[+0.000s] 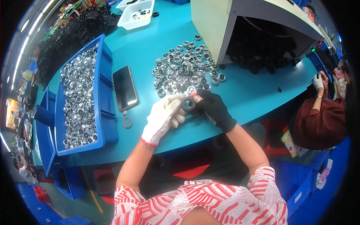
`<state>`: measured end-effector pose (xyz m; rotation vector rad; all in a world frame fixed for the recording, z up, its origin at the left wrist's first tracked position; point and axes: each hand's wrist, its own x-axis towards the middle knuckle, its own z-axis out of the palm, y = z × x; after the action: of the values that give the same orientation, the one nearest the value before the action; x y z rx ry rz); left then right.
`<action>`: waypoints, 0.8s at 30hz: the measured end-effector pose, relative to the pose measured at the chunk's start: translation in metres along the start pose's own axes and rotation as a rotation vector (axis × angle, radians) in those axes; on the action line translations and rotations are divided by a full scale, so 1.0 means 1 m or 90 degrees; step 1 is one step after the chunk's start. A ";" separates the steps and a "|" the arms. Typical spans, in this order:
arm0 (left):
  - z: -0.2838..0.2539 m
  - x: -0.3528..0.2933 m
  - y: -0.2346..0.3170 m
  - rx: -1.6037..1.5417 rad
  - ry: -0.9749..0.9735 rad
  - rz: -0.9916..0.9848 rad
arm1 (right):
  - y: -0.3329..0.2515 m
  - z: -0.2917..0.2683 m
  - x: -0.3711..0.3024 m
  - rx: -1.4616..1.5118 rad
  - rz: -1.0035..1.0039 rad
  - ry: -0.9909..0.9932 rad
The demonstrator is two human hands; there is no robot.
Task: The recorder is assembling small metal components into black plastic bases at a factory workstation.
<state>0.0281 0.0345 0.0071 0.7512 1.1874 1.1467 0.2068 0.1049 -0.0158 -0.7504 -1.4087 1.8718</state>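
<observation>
1. From where I stand, the left hand (163,117), white-gloved, pinches a black ring (193,104) at its left side; the right hand (216,110), in a black glove with bare fingertips, grips its right. The two-sided hold probably steadies it, leaving its hole unblocked.
2. Just beyond the fingertips, clear, silvery round pieces (183,67) lie loose, seemingly spread there for easy reach.
3. Left of the fingers, a phone (125,88) lies flat; farther left, a blue bin (99,93) holds more such pieces, its walls likely keeping them from rolling.
4. Ahead and right, a pale machine (210,28) has dark rings heaped in its mouth.
5. For moving, the teal table (247,93) lies bare right of the fingers; its near edge runs beneath the forearms.
</observation>
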 end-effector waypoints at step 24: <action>-0.009 -0.008 -0.009 -0.099 -0.007 0.026 | -0.021 -0.073 0.007 -0.675 -0.299 0.295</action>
<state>0.0221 0.0232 -0.0014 0.6652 1.0647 1.2516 0.2623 0.1571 -0.0142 -1.1009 -1.9818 0.4491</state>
